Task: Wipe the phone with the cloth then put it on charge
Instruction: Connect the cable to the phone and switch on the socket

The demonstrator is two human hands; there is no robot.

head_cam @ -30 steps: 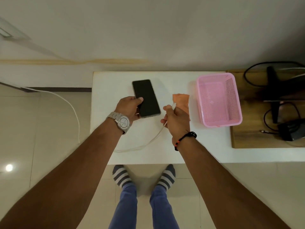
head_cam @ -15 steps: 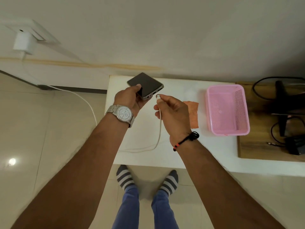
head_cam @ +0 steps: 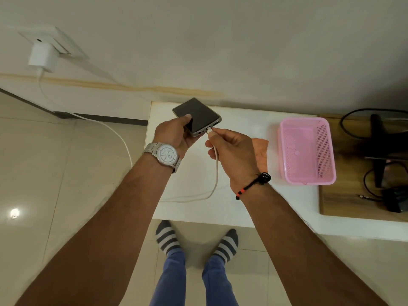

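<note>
My left hand (head_cam: pixel 175 134) holds a dark phone (head_cam: pixel 198 114) lifted above the white table (head_cam: pixel 287 202), screen up, its port edge turned toward me. My right hand (head_cam: pixel 234 155) pinches the plug of a white charging cable (head_cam: pixel 215 173), and the plug tip touches the phone's bottom port. The cable loops across the table and runs over the floor to a white charger (head_cam: pixel 42 57) in a wall socket. An orange cloth (head_cam: pixel 262 143) lies on the table, mostly hidden behind my right hand.
A pink plastic basket (head_cam: pixel 308 151) stands on the table to the right. Beyond it a wooden board (head_cam: pixel 337 202) carries black cables and a dark stand. The wall rises right behind the table. My feet in striped socks stand at the table's front edge.
The phone was lifted off the table and turned with its port edge toward me. My right hand brought the cable plug up from the table to the phone's port.
</note>
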